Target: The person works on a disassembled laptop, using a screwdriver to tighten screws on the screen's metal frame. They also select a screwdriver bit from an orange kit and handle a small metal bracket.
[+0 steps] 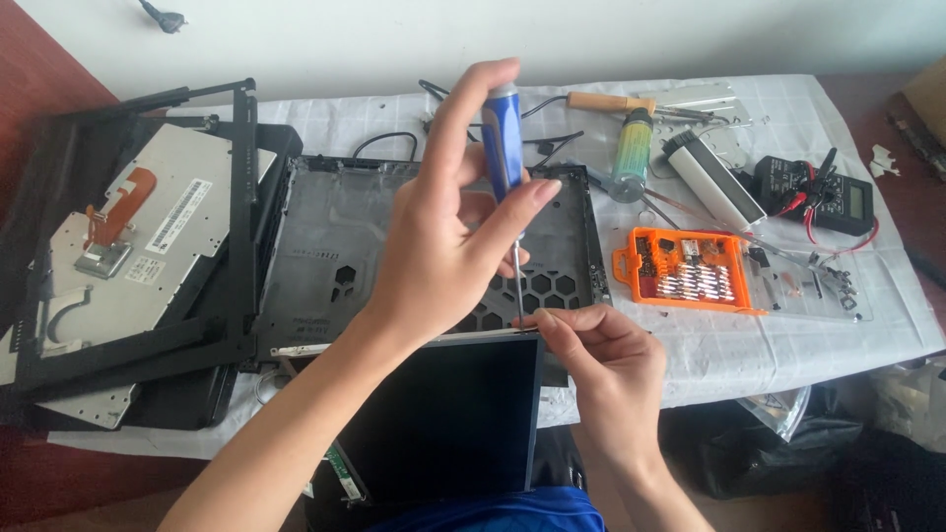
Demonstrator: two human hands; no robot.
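My left hand is raised over the table, wrapped around the blue handle of a screwdriver that points straight down. Its thin shaft ends at the top right edge of a dark flat screen panel, which leans toward me at the table's front edge. There my right hand pinches the screwdriver's tip and the panel's metal edge. Behind the panel lies a black laptop lid shell with honeycomb cut-outs, its inner side up.
A black bezel frame and a silver panel back lie at the left. At the right are an orange bit set with a clear lid, a multimeter, a wooden-handled iron, a green tube and a white cylinder.
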